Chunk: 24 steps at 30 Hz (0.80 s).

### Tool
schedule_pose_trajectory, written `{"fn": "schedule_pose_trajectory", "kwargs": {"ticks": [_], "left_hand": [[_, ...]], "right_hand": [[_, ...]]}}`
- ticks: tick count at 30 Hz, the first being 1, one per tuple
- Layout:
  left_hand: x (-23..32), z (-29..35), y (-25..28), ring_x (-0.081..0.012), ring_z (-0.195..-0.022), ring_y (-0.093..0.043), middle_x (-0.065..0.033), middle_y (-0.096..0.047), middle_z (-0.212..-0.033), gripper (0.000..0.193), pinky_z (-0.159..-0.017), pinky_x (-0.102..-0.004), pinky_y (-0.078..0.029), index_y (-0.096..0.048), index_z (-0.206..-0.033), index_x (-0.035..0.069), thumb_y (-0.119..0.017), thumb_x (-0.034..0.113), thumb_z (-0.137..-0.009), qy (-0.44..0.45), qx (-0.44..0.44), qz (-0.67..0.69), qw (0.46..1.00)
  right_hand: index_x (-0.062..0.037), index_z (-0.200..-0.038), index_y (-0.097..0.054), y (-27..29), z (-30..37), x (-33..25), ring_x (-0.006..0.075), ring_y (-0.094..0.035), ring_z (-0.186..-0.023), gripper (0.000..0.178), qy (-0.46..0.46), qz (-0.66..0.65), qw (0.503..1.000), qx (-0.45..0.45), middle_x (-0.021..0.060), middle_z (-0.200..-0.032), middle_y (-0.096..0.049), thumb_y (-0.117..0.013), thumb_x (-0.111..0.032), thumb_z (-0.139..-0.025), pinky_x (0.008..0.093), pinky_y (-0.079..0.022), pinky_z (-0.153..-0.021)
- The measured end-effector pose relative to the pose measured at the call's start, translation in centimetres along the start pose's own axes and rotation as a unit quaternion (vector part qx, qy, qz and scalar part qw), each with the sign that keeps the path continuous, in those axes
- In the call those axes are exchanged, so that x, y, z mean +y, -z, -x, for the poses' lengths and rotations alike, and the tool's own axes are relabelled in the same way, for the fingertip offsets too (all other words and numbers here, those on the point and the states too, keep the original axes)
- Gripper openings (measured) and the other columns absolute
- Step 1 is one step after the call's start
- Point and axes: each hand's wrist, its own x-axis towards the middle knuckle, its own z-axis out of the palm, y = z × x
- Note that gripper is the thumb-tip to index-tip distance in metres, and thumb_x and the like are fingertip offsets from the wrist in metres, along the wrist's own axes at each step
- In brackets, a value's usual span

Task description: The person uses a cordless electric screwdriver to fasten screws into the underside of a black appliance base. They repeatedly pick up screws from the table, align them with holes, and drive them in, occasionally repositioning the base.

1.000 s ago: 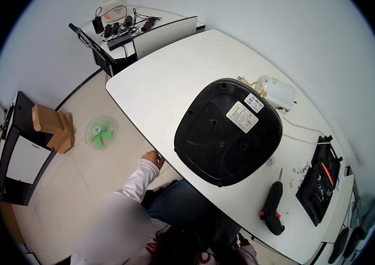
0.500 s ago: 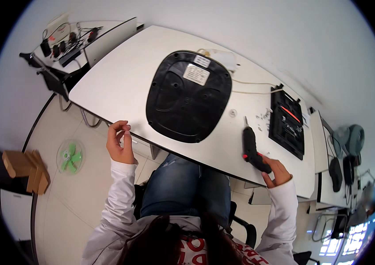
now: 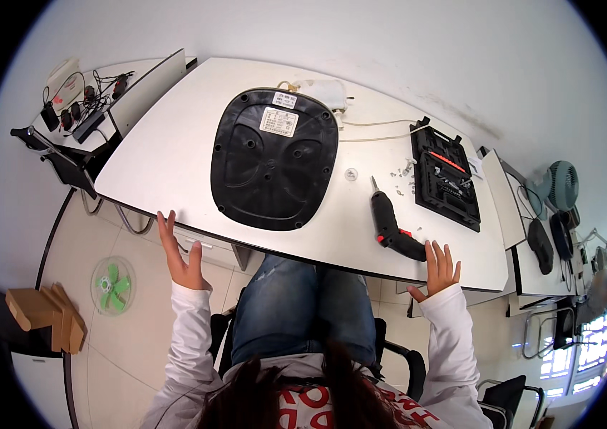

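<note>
The right hand [image 3: 438, 266] has been lifted off the electric screwdriver [image 3: 393, 229], fingers spread, holding nothing. The left hand [image 3: 178, 252] is now open at the table [image 3: 168, 154] edge. The black appliance base [image 3: 273, 157] lies centred, untouched.

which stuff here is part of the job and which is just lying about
In the job:
- black appliance base, underside up
- electric screwdriver, by the right hand
- bit case, open
- loose screws

Lying about:
- green fan on the floor
- cardboard boxes
- chargers and cables on the side desk
- left hand holds nothing
</note>
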Motion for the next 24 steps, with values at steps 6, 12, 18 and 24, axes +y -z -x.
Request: {"fn": "schedule_pose_trajectory", "kwargs": {"ticks": [6,12,18,24], "left_hand": [[2.3,-2.5,-2.9,-0.032,-0.134,-0.029,-0.0188,-0.033,-0.143,0.077,-0.109,-0.0483,-0.019,-0.019,-0.146,0.013,-0.054,0.01,-0.078,-0.002,-0.086,0.001,0.996],[0.3,-7.0,-5.9,-0.0259,-0.122,-0.044,-0.0141,-0.045,-0.133,0.061,-0.105,-0.0365,-0.029,-0.026,-0.142,0.006,-0.051,0.014,-0.087,0.083,-0.109,0.173,0.975],[-2.6,-8.0,-6.6,-0.0225,-0.119,-0.045,-0.0132,-0.051,-0.127,0.052,-0.102,-0.0311,-0.032,-0.041,-0.134,0.001,-0.05,0.027,-0.09,0.159,-0.099,0.218,0.958],[-1.5,-7.2,-7.0,-0.0186,-0.115,-0.045,-0.0097,-0.051,-0.125,0.05,-0.101,-0.0293,-0.03,-0.042,-0.131,-0.001,-0.053,0.027,-0.091,0.151,-0.103,0.21,0.96]], "right_hand": [[-0.0159,-0.145,-0.021,1.5,-1.7,-0.1,0.0325,-0.023,-0.136,0.097,0.002,-0.029,1.0,0.001,0.0092,-0.144,-0.031,-0.075,-0.036,-0.067,0.0619,-0.017,-0.105],[-0.013,-0.127,-0.049,1.7,-7.0,3.0,0.0289,-0.046,-0.119,0.052,0.07,-0.143,0.983,0.09,0.0101,-0.124,-0.052,-0.066,-0.021,-0.078,0.0456,-0.033,-0.101],[-0.0119,-0.11,-0.062,1.8,-17.0,4.3,0.0298,-0.056,-0.099,0.03,0.071,-0.26,0.963,0.012,0.0109,-0.107,-0.06,-0.064,-0.015,-0.08,0.037,-0.045,-0.089],[-0.0197,-0.108,-0.064,-1.1,-24.4,4.5,0.0269,-0.053,-0.105,0.03,0.123,-0.094,0.988,0.008,0.0054,-0.105,-0.061,-0.067,-0.02,-0.078,0.0363,-0.046,-0.087]]}}
